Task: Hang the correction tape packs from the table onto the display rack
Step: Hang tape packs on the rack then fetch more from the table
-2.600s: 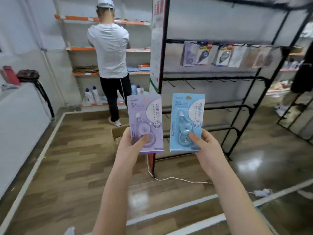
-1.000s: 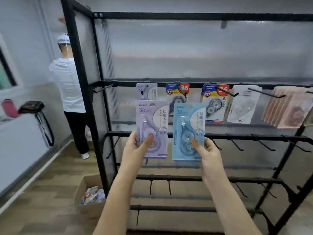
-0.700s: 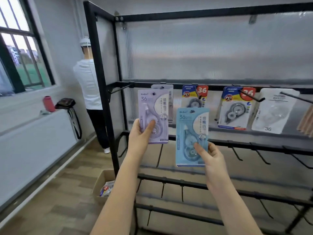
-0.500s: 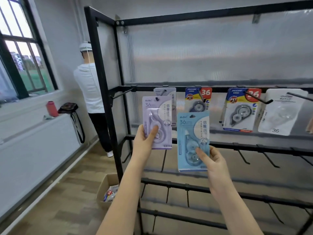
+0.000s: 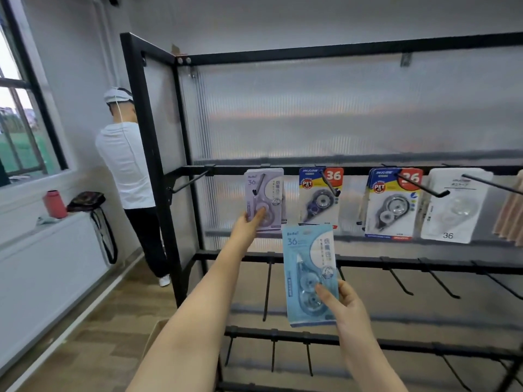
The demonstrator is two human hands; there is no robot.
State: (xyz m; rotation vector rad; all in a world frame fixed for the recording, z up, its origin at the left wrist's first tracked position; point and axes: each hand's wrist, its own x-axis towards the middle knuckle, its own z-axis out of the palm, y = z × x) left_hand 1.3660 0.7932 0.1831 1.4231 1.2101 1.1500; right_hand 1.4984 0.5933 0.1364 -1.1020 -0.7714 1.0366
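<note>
My left hand (image 5: 248, 224) pinches the lower edge of a purple correction tape pack (image 5: 264, 198), held up against the top rail of the black display rack (image 5: 334, 170); a hook passes over the pack's upper part. My right hand (image 5: 341, 302) grips a light blue correction tape pack (image 5: 310, 274) by its lower right corner, upright, in front of the second rail and lower than the purple one.
On the top rail hang two blue-yellow "36" packs (image 5: 321, 195) (image 5: 392, 203), a white pack (image 5: 452, 206) and brownish packs (image 5: 512, 213). An empty hook (image 5: 191, 181) juts left. Lower rails carry bare hooks (image 5: 396, 278). A person in white (image 5: 124, 165) stands behind the rack's left post.
My left hand has risen and reached forward, bringing the purple pack up to the top-rail hook. My right hand with the blue pack has dropped lower. The view has moved closer to the rack.
</note>
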